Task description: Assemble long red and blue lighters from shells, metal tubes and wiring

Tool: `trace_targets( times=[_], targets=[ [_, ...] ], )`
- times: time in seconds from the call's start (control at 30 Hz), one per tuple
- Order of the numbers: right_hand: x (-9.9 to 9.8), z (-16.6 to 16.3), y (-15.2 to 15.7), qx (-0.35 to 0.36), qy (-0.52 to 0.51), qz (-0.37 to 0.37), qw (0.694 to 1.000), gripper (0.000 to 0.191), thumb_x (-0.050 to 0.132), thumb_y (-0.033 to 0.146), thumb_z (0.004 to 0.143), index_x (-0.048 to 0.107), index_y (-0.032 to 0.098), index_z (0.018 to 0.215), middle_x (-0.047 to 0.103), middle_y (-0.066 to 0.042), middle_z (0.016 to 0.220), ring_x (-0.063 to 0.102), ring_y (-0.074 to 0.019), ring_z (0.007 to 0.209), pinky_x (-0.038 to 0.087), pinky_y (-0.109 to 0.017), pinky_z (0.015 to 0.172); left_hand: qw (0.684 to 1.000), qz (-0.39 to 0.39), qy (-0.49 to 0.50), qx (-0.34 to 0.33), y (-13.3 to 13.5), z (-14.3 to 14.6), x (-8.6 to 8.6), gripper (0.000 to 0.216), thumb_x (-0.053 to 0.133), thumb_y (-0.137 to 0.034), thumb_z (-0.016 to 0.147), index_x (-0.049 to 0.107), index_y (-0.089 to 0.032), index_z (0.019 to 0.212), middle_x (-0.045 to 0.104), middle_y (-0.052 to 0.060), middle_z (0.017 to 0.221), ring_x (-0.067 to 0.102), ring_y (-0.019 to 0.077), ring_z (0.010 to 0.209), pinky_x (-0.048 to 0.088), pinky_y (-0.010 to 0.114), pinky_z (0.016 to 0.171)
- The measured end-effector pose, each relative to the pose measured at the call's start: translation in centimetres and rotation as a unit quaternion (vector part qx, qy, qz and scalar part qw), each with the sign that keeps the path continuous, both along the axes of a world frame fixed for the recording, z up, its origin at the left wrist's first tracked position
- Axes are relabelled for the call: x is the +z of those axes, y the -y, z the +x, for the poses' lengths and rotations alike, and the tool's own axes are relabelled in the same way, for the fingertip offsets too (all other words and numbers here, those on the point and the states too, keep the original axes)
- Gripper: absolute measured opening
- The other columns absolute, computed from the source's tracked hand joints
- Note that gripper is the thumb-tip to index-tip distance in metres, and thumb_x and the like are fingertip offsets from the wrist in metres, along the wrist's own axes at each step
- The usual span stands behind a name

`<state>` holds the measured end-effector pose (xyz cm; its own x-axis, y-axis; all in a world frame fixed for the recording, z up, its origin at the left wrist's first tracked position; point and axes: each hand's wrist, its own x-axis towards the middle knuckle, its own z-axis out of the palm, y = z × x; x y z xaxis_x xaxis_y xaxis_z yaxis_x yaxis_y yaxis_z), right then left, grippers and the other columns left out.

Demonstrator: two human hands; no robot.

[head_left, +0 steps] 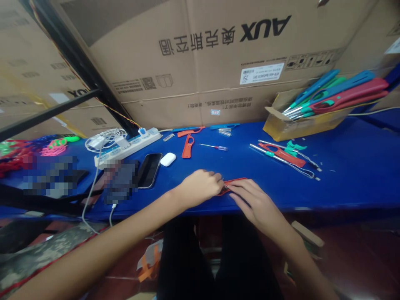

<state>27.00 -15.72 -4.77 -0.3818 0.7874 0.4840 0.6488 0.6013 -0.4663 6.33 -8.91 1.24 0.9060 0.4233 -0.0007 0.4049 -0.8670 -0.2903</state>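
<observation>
Both my hands meet over a red plastic lighter shell [235, 182] lying near the front edge of the blue table [343, 175]. My left hand [200, 187] is curled in a pinch at the shell's left end; what its fingertips hold is too small to name. My right hand [253, 202] lies over the shell's right part, fingers bent and pressing on it. Most of the shell is hidden under the hands.
A small screwdriver [214, 146] and an orange shell half [188, 146] lie behind. A half-built red lighter with metal tube [283, 155] lies to the right. A cardboard box [300, 123] holds several long lighters. Phone [149, 170], earbud case [168, 159] and power strip [128, 146] sit left.
</observation>
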Motion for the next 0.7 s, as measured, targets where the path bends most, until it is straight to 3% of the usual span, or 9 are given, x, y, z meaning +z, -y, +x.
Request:
trace_targets(
  times=[0.4, 0.57, 0.7],
  targets=[
    [0.2, -0.2, 0.1, -0.012, 0.015, 0.003, 1.0, 0.027, 0.048, 0.024, 0.103, 0.064, 0.021, 0.124, 0.069, -0.01, 0.121, 0.061, -0.0251, 0.114, 0.052, -0.048, 0.098, 0.999, -0.01, 0.045, 0.015, -0.6, -0.6, -1.0, 0.013, 0.054, -0.011, 0.098, 0.067, -0.014, 0.099, 0.069, 0.005, 0.089, 0.066, 0.0184, 0.076, 0.044, 0.029, 0.061],
    [0.1, -0.4, 0.2, -0.026, 0.045, 0.004, 0.999, 0.029, 0.049, 0.024, 0.103, 0.061, 0.021, 0.129, 0.068, -0.009, 0.122, 0.06, -0.025, 0.113, 0.05, -0.045, 0.098, 0.981, -0.113, 0.144, 0.057, -1.2, -0.8, -1.0, 0.017, 0.053, -0.026, 0.102, 0.069, -0.019, 0.102, 0.072, 0.002, 0.098, 0.067, 0.0164, 0.087, 0.043, 0.024, 0.063],
    [0.0, -0.4, 0.2, -0.035, 0.083, 0.012, 0.996, 0.034, 0.047, 0.024, 0.103, 0.058, 0.022, 0.136, 0.066, -0.01, 0.12, 0.06, -0.0247, 0.106, 0.052, -0.043, 0.09, 0.953, -0.213, 0.194, 0.097, -1.7, -0.8, -0.8, 0.015, 0.056, -0.025, 0.101, 0.07, -0.022, 0.103, 0.073, -0.001, 0.102, 0.068, 0.0149, 0.091, 0.044, 0.023, 0.068]
  ],
)
